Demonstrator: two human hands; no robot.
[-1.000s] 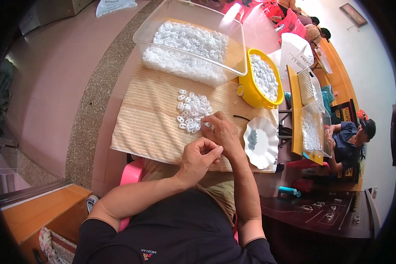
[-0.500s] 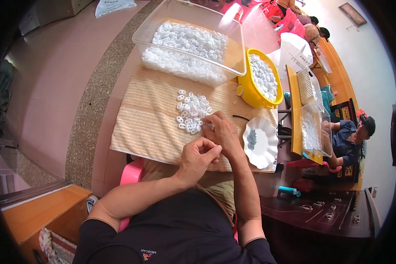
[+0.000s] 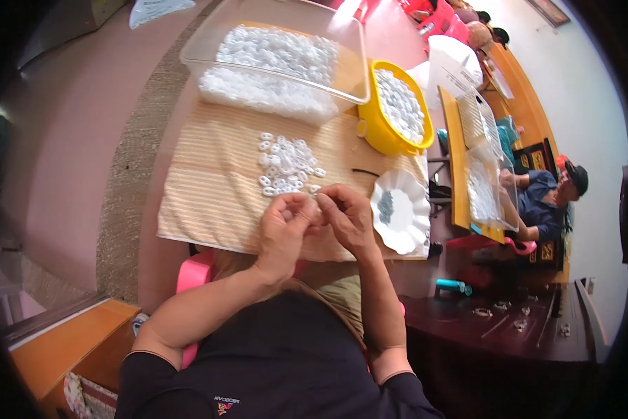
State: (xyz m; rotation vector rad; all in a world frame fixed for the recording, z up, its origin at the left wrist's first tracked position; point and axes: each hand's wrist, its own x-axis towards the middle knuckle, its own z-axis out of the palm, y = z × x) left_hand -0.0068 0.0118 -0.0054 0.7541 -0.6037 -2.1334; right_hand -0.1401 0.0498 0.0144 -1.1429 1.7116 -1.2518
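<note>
My left hand [image 3: 283, 227] and my right hand [image 3: 349, 218] meet over the near part of a striped cloth [image 3: 209, 202], fingertips pinched together. Something small and pale seems to be between them, but the fingers hide most of it. Just beyond lies a loose pile of small white plastic pieces [image 3: 286, 164], oval with two holes each. Beside my right hand, a white scalloped dish [image 3: 410, 223] holds a little heap of small grey-green bits [image 3: 386, 207]. A thin black strip [image 3: 365, 172] rests on the cloth near the dish.
A large clear bin [image 3: 352, 94] of white pieces stands at the far side, with a yellow tub [image 3: 391, 148] of similar pieces to its right. Farther right, a person [image 3: 543, 195] sits by another clear box [image 3: 482, 192] on a board. A dark table [image 3: 468, 342] stands at lower right.
My right hand has drawn back from the pile's edge and now meets my left hand, whose fingers moved up to it. The whole view has shifted slightly.
</note>
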